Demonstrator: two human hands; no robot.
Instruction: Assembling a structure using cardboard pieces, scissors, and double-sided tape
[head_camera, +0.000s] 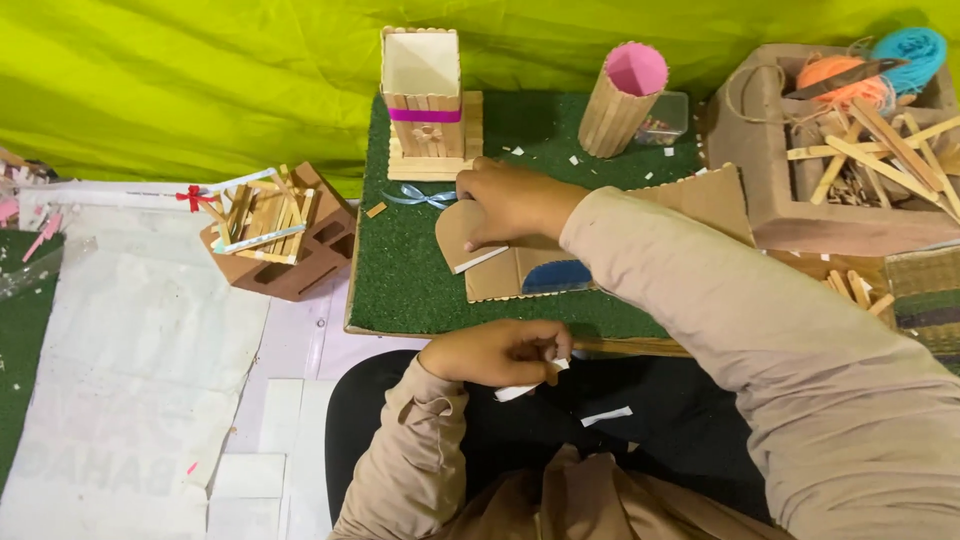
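Observation:
My right hand (510, 203) reaches across onto the green turf board (400, 280) and presses on a rounded brown cardboard piece (455, 240). Below it lies a larger cardboard piece (500, 275) with a blue patch (557, 277). My left hand (495, 352) hovers over my dark lap near the board's front edge, pinching a small white paper scrap (520, 390). Another white strip (606, 415) rests on my lap.
A square stick-built box (424, 95) with a pink band and a round stick cup (620, 100) with a pink lining stand at the board's back. A brick with craft sticks (275, 235) sits left. At the right, a brown tray (770, 190) holds yarn and sticks.

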